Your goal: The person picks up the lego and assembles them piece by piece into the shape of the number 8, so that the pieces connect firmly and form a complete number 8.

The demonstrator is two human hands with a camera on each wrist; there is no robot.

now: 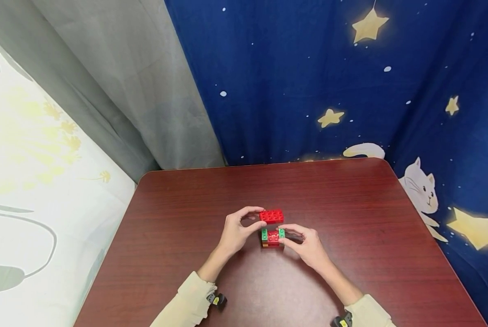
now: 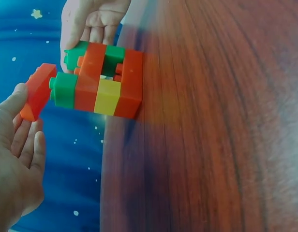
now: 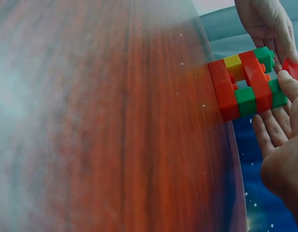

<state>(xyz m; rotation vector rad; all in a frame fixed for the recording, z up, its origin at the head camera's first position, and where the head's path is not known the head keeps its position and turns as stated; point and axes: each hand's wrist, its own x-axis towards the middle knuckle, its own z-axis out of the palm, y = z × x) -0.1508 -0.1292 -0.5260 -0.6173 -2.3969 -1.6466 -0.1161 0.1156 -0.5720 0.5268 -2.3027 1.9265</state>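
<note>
A red eight-stud toy brick [image 1: 271,216] is pinched between thumb and fingers of my left hand [image 1: 234,230]. It hovers just beyond and above a small brick stack [image 1: 273,238] on the table. From the side, the stack has a red bottom brick [image 2: 131,84], a yellow brick [image 2: 107,96] and a green one above it, then another red brick [image 2: 88,79]. Two green bricks stand on top at opposite ends. My right hand [image 1: 309,247] pinches the right-hand green top brick [image 3: 277,94], thumb on the near side. In the left wrist view, the held brick tilts beside the other green top brick [image 2: 65,90].
The stack stands on a dark red-brown wooden table [image 1: 194,195]. A blue curtain with stars [image 1: 293,81] hangs beyond the far edge, with a grey curtain [image 1: 145,91] to its left. Cameras are strapped at both wrists.
</note>
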